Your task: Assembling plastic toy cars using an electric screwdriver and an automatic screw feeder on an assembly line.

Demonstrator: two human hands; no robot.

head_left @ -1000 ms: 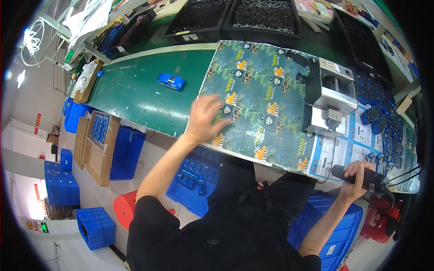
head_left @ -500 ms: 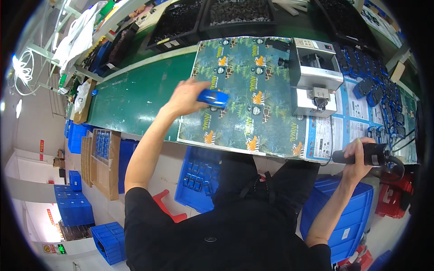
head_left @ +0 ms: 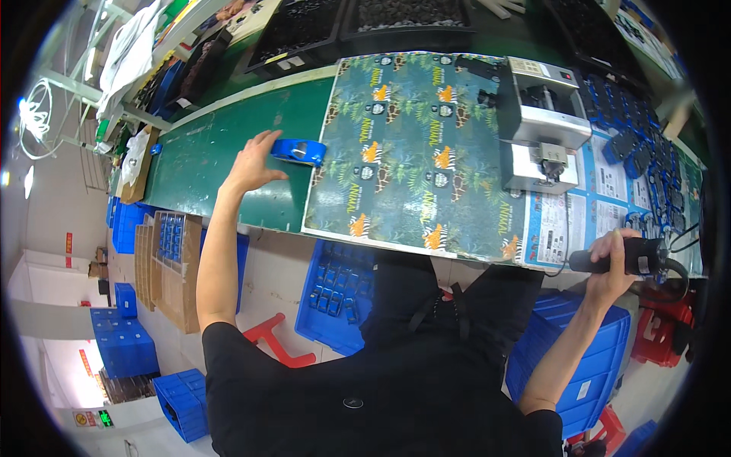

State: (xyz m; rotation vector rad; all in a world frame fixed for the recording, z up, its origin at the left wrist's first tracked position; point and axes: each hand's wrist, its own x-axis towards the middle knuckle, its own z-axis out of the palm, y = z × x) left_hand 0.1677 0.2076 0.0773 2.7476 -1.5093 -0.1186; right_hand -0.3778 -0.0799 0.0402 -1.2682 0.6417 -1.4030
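Green table (head_left: 217,152) carries a glossy patterned sheet (head_left: 415,156), taken as the landmark for this report. Beyond the sheet's far edge stand black trays (head_left: 396,36) of small dark parts. At its right end stands a silver machine (head_left: 525,110), with blue-and-black parts (head_left: 651,156) grouped farther right. Below its near edge, a blue bin (head_left: 331,343) holds several small blue pieces.

Item under inspection: one blue toy car (head_left: 301,154), at the sheet's left edge, its body mostly over bare green and its right end overlapping the border. Whether it rests fully on the surface cannot be confirmed.

Left hand (head_left: 250,166): left of the sheet, fingers and thumb spread apart around the car's left end, not closed on it; light contact cannot be ruled out. Right hand (head_left: 611,265): clamped around a black cylindrical tool (head_left: 646,257), right of the sheet by the near edge.

Risks, in this inspector's judgement: a brush of the spread fingers could knock the car askew or roll it; the sheet's border, if raised, could tilt it. A slack right grip could drop the tool past the near edge.
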